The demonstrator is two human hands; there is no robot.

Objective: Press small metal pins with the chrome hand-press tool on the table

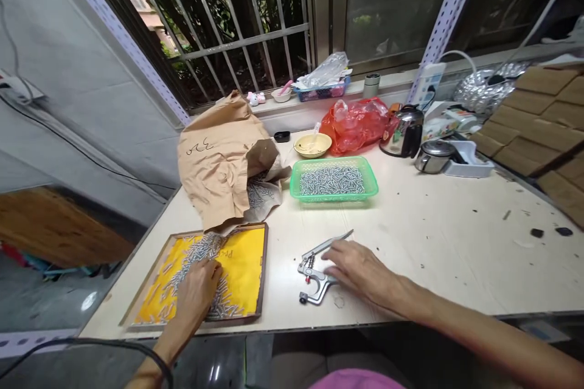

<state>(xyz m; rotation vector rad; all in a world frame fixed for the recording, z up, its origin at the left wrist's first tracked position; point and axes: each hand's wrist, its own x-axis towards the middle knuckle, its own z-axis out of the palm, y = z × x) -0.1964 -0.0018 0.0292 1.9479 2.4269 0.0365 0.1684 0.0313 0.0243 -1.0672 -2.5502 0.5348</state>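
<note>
Small metal pins (194,255) lie piled on the yellow bottom of a shallow tray (263,267) at the front left. My left hand (199,282) reaches into that pile with its fingers bent together; what they hold, if anything, is hidden. To the right, on the table, my right hand (353,264) rests at the handles of a metal hand tool (319,279), its thumb and fingers around the handle ends. Behind the tray an open brown paper bag (219,164) has more pins in its mouth. A green basket (334,196) holds many similar pins.
A yellow bowl (312,144), a red plastic bag (353,124), a kettle (404,130) and a metal pot (434,157) in a white tray stand at the back. Cardboard boxes (538,115) are stacked at the right. The table's front edge runs just below both hands.
</note>
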